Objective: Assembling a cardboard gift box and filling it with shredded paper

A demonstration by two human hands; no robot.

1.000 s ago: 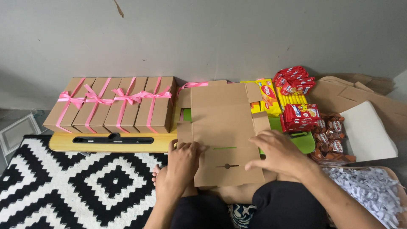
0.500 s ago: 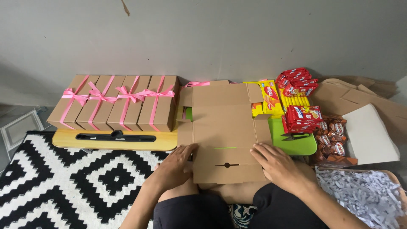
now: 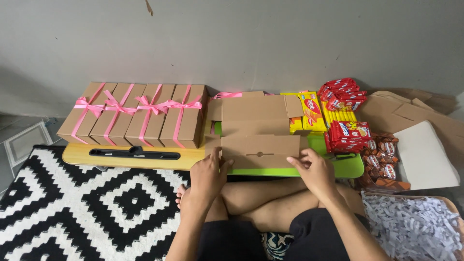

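The cardboard box (image 3: pixel 258 130) lies unfolded on the green surface (image 3: pixel 353 166), its near panel bent up along the front edge. The left hand (image 3: pixel 209 175) pinches the near left corner of that panel, thumb on top. The right hand (image 3: pixel 314 170) grips the near right corner, fingers curled over the edge. Both hands hang just past the surface's front edge, above the person's crossed legs, and there is open room there.

To the left, just beside the box, four closed boxes tied with pink ribbon (image 3: pixel 137 113) stand in a row on a wooden board (image 3: pixel 145 157), hemming that side. To the right, yellow snack packs (image 3: pixel 309 111) touch the box's side flap, with red packets (image 3: pixel 348 135) and brown wrapped sweets (image 3: pixel 382 162) crowded close behind the right hand. The wall closes off the far side. Flat cardboard sheets (image 3: pixel 411 113) and a white sheet (image 3: pixel 423 154) lie further right; shredded paper (image 3: pixel 415 227) fills a container by the right knee. A black-and-white rug (image 3: pixel 82 208) covers the floor at left.
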